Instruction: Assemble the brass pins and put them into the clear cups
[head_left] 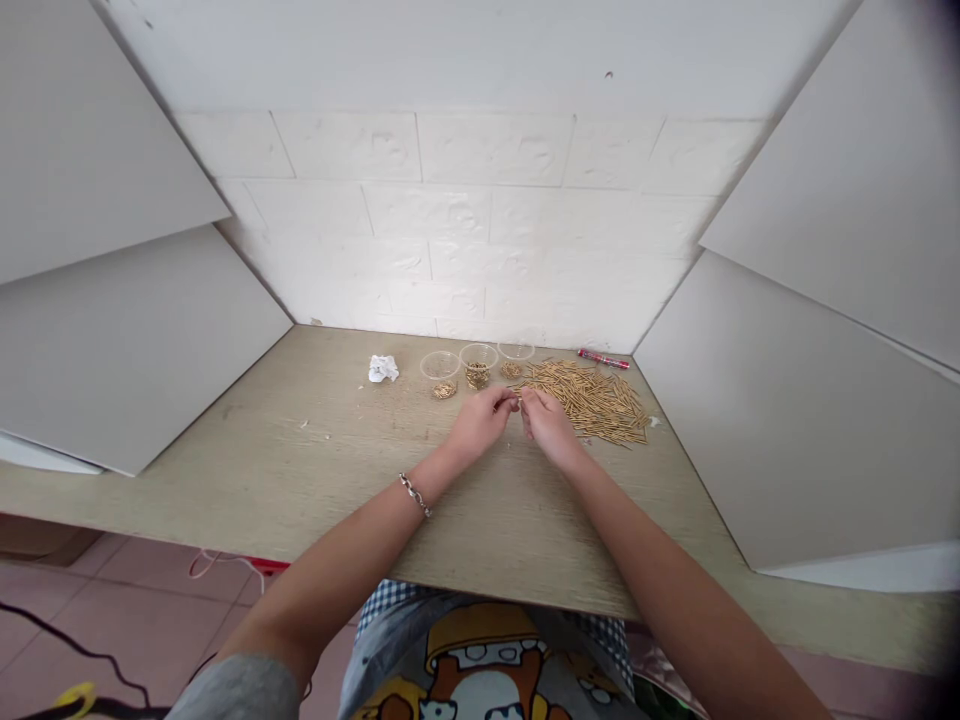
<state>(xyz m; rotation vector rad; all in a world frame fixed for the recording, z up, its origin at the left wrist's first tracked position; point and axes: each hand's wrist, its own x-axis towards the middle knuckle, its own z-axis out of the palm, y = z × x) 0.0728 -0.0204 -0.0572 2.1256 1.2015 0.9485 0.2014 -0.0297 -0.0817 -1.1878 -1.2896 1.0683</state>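
Note:
My left hand [482,418] and my right hand [549,425] meet fingertip to fingertip above the table, at the left edge of a pile of thin gold-coloured rods [600,402]. Both are closed in a pinch; whatever sits between the fingers is too small to make out. Just beyond them stands a clear plastic cup [478,356] with small gold-coloured pieces inside. Left of it is another clear cup [440,366], with small gold pieces showing low in it. A third clear cup [517,348] is to the right, also with some gold pieces.
Crumpled white tissue [383,369] lies on the tabletop [300,480], left of the cups. A red tube-shaped object [604,358] rests behind the rods. White panels [135,350] flank both sides, and a white brick-patterned wall [465,220] closes the back. Small white scraps are scattered at left.

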